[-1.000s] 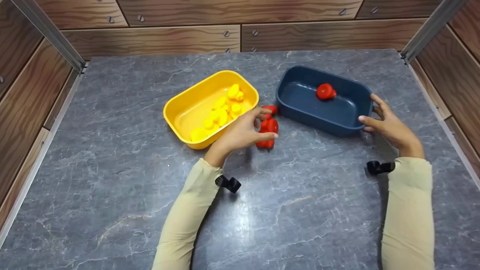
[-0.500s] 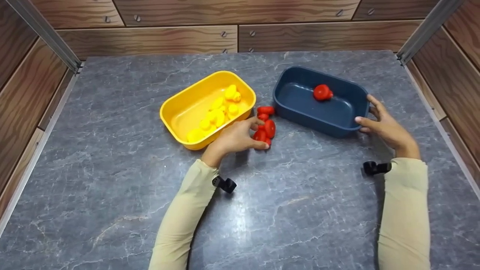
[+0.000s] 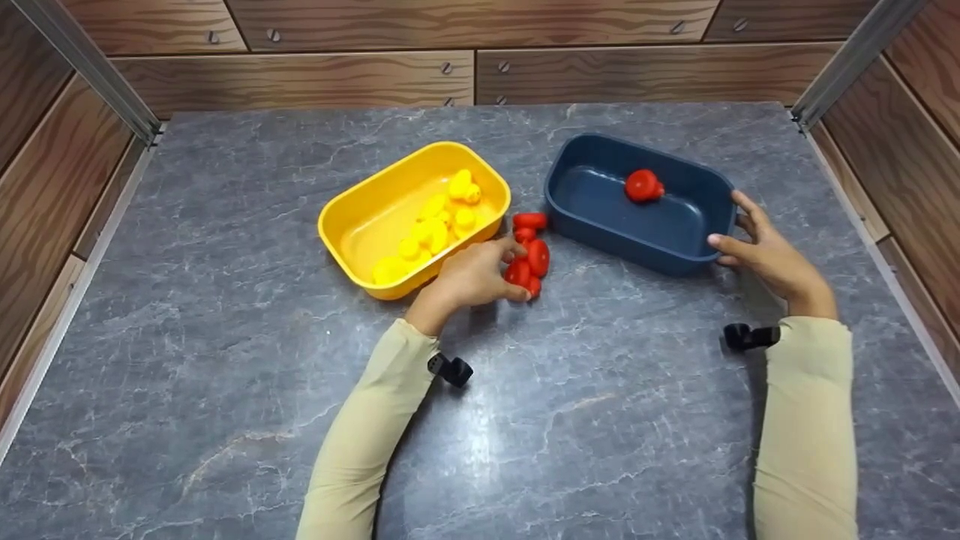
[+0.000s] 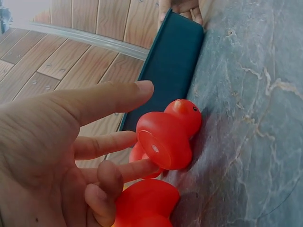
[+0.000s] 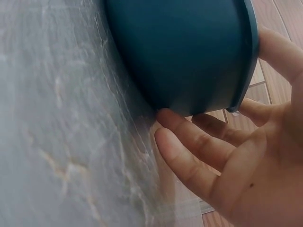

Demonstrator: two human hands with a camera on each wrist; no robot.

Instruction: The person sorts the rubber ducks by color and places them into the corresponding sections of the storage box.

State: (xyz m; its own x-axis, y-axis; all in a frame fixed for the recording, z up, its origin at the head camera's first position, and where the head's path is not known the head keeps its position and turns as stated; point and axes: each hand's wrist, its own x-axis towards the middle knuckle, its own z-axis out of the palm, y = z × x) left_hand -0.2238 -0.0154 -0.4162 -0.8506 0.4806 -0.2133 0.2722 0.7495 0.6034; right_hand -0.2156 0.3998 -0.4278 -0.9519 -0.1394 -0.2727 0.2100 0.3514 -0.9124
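My left hand [image 3: 474,276] is at a small group of red rubber ducks [image 3: 538,257], its thumb and fingers spread. In the left wrist view, fingertips reach right to one red duck [image 4: 165,142] lying tipped with its base towards the hand, while the thumb stands apart from it. Another red duck [image 4: 147,203] is below the fingers. My right hand [image 3: 776,259] holds the near right end of a dark blue bin [image 3: 615,238], thumb at the rim and fingers against the outer wall. One red duck [image 3: 643,185] lies inside that bin.
A yellow bin [image 3: 360,193] stands left of the red ducks, close behind the left hand, with several yellow rubber ducks [image 3: 431,229] along its near side. The grey marbled tabletop [image 3: 600,420] is bordered by wood-patterned walls [image 3: 300,79].
My left hand has lowered and come slightly nearer, with its thumb and fingers now around the near red ducks. The right hand stays on the blue bin. The whole view shifted slightly.
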